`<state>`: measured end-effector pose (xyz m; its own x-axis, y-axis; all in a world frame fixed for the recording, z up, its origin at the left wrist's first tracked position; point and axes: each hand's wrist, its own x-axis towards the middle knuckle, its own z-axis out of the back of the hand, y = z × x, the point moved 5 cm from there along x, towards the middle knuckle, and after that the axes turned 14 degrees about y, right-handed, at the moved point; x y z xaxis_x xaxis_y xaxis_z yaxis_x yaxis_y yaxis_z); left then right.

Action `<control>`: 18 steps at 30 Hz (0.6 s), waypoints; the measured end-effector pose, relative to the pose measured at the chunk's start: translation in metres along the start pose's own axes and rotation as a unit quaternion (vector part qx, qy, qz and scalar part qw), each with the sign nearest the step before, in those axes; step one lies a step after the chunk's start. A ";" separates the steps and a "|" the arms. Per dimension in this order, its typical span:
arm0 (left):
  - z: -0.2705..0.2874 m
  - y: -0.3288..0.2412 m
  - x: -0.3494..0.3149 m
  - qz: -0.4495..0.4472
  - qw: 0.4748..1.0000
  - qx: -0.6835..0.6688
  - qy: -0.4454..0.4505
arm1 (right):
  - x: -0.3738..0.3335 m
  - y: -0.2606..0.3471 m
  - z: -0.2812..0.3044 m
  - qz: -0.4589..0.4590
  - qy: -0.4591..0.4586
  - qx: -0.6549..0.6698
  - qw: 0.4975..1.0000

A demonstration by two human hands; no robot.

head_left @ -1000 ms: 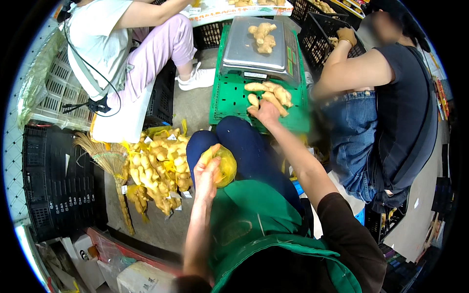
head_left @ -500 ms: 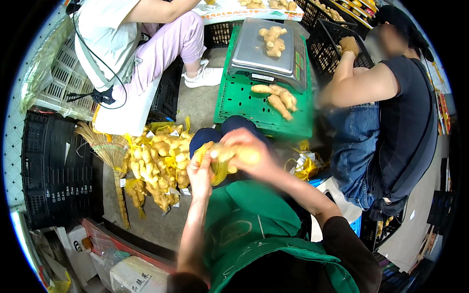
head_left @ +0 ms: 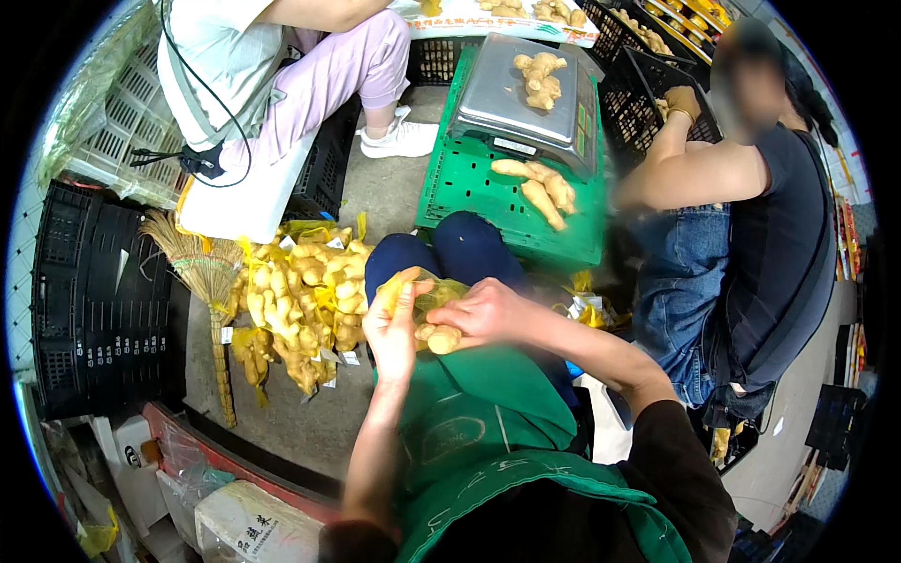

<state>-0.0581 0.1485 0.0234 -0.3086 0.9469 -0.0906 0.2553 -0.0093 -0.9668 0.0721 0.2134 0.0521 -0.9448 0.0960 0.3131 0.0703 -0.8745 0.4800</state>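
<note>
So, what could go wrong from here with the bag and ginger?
Slip: the ginger in the right hand might drop if the grip loosens.
Snag: the left hand pinches a see-through yellow net bag; rough ginger might catch or tear it.
Bump: the knees are close to the green crate; a knock could jog the scale standing on it.

Bright overall, with bent edges, blue fringing and black corners
</note>
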 end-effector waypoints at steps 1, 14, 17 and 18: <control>-0.005 -0.008 -0.004 -0.019 0.999 0.039 0.007 | -0.001 0.003 0.003 -0.030 0.013 -0.024 0.999; -0.037 -0.018 -0.057 0.007 0.900 0.432 0.050 | -0.049 0.029 -0.001 -0.132 0.119 -0.163 0.970; -0.026 0.008 -0.066 0.052 0.904 0.406 0.126 | -0.064 0.037 -0.013 -0.132 0.095 -0.177 0.971; -0.022 0.014 -0.067 0.027 0.916 0.390 0.092 | -0.063 0.040 -0.014 -0.123 0.077 -0.178 0.973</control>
<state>-0.0136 0.0921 0.0218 -0.1372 0.9757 -0.1711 -0.4881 -0.2169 -0.8454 0.1297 0.1657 0.0401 -0.9576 0.2754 0.0848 -0.2541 -0.9458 0.2023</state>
